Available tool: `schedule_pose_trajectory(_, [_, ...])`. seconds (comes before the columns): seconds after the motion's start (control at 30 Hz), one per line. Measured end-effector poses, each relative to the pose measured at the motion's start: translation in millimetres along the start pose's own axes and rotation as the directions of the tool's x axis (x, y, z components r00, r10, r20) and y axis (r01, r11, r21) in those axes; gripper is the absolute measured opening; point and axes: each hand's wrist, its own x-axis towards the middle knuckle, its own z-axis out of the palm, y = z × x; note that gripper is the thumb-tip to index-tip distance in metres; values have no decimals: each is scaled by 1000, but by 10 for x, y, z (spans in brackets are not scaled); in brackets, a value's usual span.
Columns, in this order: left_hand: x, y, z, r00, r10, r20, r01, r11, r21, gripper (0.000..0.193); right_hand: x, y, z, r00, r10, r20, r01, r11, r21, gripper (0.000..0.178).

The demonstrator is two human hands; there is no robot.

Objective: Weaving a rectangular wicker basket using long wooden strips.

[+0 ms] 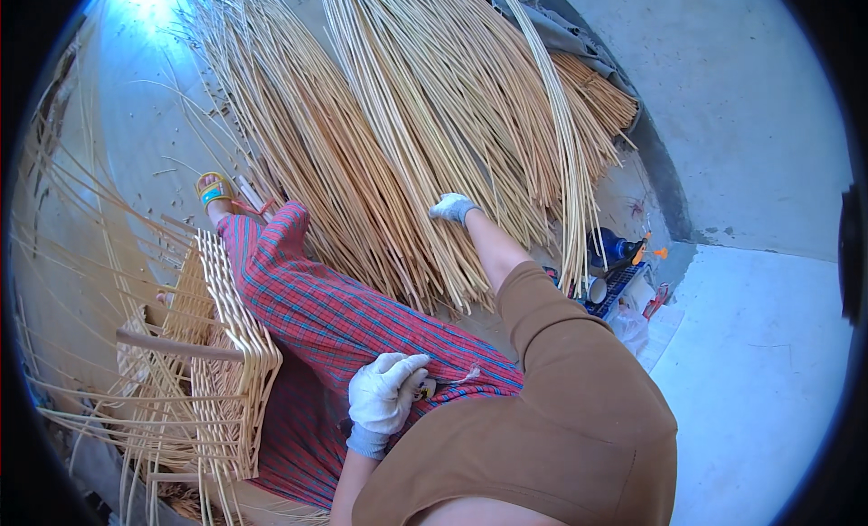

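On the rattan canes [407,119], right hand [452,206] (gloved), left hand [387,392] perhaps gripping a tool.

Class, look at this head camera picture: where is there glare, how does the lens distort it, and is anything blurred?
In the head view, glare washes out the floor at the top left; the fisheye lens bends the rattan canes into curves and leaves a dark rim around the picture; the gloved right hand on the canes and the gloved left hand on the checked cloth look sharp, with no motion blur.

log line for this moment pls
right hand: on cane pile | left hand: resting on plaid lap | half-woven basket: beside left leg
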Motion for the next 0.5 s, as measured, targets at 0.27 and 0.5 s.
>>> schedule_pose_trajectory(0.27, [-65,-31,25,999,-8,-39,4,995,-102,20,-668,479,-343,981,-118,-154,164,929,332,105])
schedule_pose_trajectory(0.5, [-106,12,-158,959,-279,-39,192,749,-634,27,-1683,27,-981,877,-478,-49,348,561,751,32])
